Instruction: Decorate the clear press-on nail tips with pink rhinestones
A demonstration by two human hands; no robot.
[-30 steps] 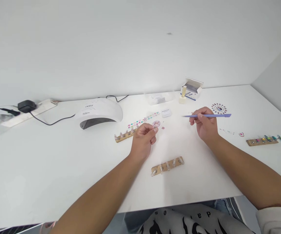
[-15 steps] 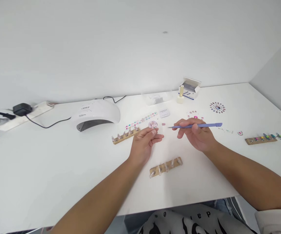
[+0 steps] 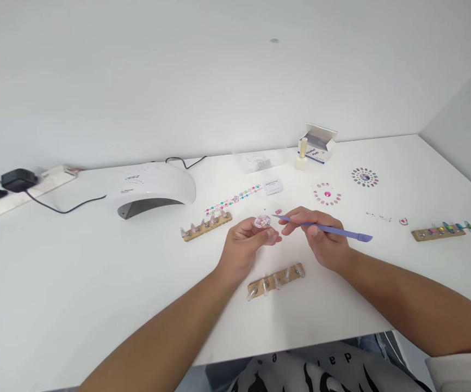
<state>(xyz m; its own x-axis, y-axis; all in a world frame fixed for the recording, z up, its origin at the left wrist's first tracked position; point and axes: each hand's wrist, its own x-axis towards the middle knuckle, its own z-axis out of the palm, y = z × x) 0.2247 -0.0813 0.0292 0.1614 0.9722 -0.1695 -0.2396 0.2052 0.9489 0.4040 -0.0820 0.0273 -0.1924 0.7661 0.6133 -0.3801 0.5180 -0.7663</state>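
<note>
Left hand: thumb and fingers clamped on a pink sparkly disc, held up at the fingertips, mid-table. Right hand: fingers closed round a purple stick, pen-style, thin tip pointing left, just beside the disc; can't tell if touching. Small pink gem just beyond the tip. Near side, below the hands: wooden strip with clear nail tips. Similar strip left of left hand, rows of colored gems behind it. White packet farther back. Right side: gem ring with pink center, second ring farther right, strip with colorful nails far right. Far edge: bottle before an open box. White lamp on left.
</note>
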